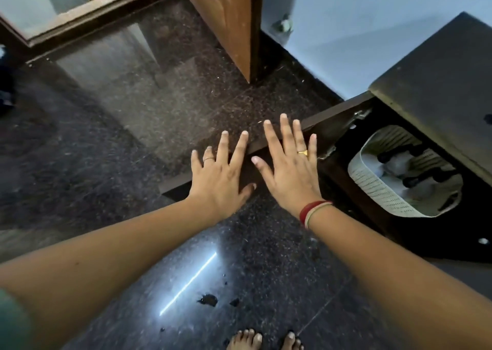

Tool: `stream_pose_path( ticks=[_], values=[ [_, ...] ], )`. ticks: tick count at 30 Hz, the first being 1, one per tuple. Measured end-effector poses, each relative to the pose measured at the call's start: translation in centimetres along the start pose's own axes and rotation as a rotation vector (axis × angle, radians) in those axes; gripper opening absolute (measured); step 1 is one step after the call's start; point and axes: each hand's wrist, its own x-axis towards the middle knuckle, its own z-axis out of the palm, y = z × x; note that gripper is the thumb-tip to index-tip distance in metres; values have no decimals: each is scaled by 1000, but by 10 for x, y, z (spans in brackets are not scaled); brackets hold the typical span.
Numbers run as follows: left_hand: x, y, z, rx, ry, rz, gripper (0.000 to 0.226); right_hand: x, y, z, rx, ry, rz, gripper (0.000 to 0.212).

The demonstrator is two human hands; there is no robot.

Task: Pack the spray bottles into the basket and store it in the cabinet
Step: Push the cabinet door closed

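Note:
A white slatted basket (372, 187) sits inside the dark low cabinet (436, 88) at the right. Spray bottles (399, 167) with white bodies and black triggers lie in the basket. The cabinet's dark door (332, 122) stands swung out over the floor, seen edge-on. My left hand (221, 176) and my right hand (288, 163) lie flat against the door's upper edge, fingers spread, holding nothing. The basket's far end is hidden under the cabinet top.
Dark polished granite floor (159, 126) spreads around. A brown wooden door (226, 17) stands open at the top centre, beside a pale blue wall (372, 30). A wooden door frame (87, 17) runs along the top left. My bare feet (263, 339) show at the bottom.

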Motion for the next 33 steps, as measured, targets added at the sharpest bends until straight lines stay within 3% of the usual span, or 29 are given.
stream_pose_path(
  ticks=[5,11,15,18,23,26,33],
  values=[
    [-9,3,3,78,79,59,89,-6,1,6,9,14,38,59],
    [-30,8,-11,-139,-18,190,76,-22,9,-7,27,-2,24,51],
    [-66,16,-16,-247,-146,360,51,-42,17,-15,45,-28,13,49],
    [-93,34,-13,-158,-183,476,33,-61,30,-22,66,-33,15,45],
    [-111,73,9,36,-46,897,42,-98,55,-32,115,-13,46,30],
    [-108,101,23,35,-29,1103,48,-123,71,-37,119,-10,68,18],
    [-83,180,35,104,136,1351,55,-157,132,-58,104,-125,27,48]
  ],
)
